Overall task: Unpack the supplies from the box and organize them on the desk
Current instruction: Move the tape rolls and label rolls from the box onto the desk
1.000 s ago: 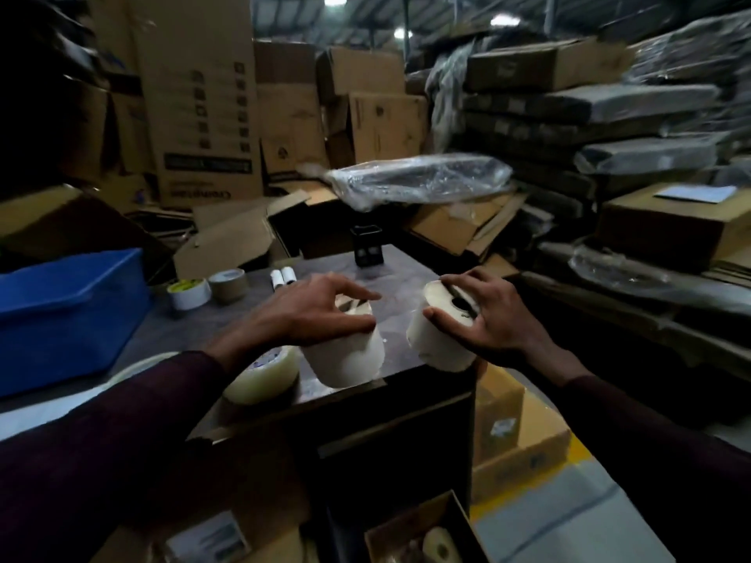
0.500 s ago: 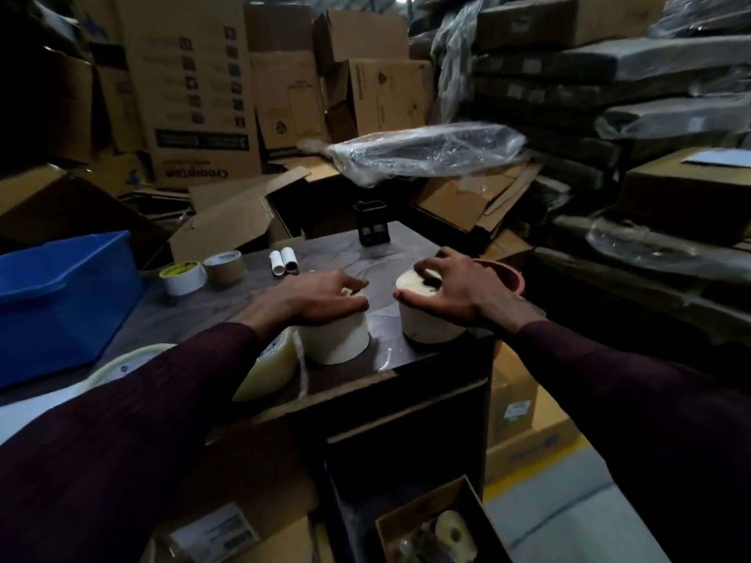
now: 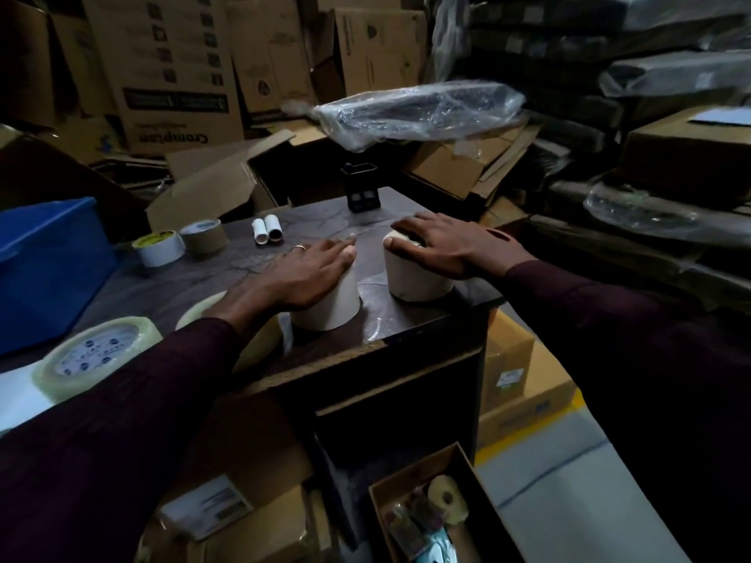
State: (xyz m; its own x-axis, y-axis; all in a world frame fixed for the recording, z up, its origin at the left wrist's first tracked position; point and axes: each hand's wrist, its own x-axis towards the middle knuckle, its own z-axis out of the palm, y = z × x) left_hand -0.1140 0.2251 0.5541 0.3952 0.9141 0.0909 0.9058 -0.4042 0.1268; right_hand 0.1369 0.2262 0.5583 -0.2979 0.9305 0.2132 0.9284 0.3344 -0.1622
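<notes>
While both white rolls stand upright on their flat ends at the near corner of the counter [image 3: 252, 274], each has a hand lying flat on its top, so their long axes run straight up into the palms. The left roll [image 3: 331, 306] sits under the left hand [image 3: 300, 274], whose fingers [image 3: 345, 253] are spread and relaxed, draped over the rim rather than clamped. The right roll [image 3: 414, 274], just beside it with a narrow gap between, is under the right hand [image 3: 443, 245], likewise open and resting. Lifting off would probably need only a straight upward release. Farther left lie clear packing tape rolls [image 3: 93, 355]; beyond, a white tape roll [image 3: 160, 247], a brown tape roll [image 3: 205, 235] and two small white tubes [image 3: 267, 230]. The open box [image 3: 430, 518] with remaining supplies sits below, nearer the right hand.
</notes>
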